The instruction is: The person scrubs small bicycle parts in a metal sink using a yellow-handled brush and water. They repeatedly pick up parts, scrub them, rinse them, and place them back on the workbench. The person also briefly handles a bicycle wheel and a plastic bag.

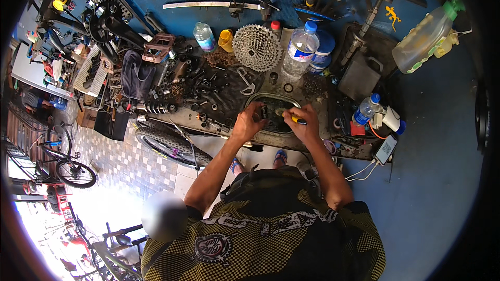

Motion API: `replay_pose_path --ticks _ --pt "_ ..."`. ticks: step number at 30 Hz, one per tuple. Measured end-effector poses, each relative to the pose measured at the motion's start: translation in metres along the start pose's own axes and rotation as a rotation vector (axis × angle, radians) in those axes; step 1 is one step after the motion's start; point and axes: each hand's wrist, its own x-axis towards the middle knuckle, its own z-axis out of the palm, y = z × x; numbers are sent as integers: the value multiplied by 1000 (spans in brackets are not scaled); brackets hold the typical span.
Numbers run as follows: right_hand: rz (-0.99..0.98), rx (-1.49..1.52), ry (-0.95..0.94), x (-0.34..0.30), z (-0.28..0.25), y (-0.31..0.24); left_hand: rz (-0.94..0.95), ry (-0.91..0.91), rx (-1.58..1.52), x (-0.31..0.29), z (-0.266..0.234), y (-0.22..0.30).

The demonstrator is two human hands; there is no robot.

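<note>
Centrally, the left hand (248,124) is curled, a small dark part (264,112) being pinched between its thumb and fingers over the left side of the oval tray (273,94), below the cassette (257,48) in the frame. To the right, a yellow-handled brush (299,120) is gripped over the tray's right side by the right hand (308,127), its fingers closed round the handle; higher up, a bottle (301,54) is seen.

Lower-left floor (117,203) is blown out by glare; table (320,117) is dimly lit; outer edges are bent, blacked out; round patch (164,218) is blurred.
</note>
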Motion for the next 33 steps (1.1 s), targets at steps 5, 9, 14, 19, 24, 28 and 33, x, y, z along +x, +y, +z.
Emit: replay_pose_path --ticks 5,9,14,19,24,28,33 --pt "92 -57 -45 -2 -13 2 -5 13 -30 5 2 -1" --pt "-80 310 -5 8 -25 -47 -12 0 -11 6 4 1" --pt "-78 127 -15 15 -22 -34 -39 -8 -1 3 5 -4" --pt "-101 239 15 18 -6 -44 -72 -45 -1 6 3 6" --pt "-150 258 56 22 -6 -51 -169 2 -86 4 4 -3" --pt "34 143 68 11 9 -5 -109 14 -90 5 2 1" --pt "88 152 46 -6 -6 -1 -57 -1 -164 9 1 -7"
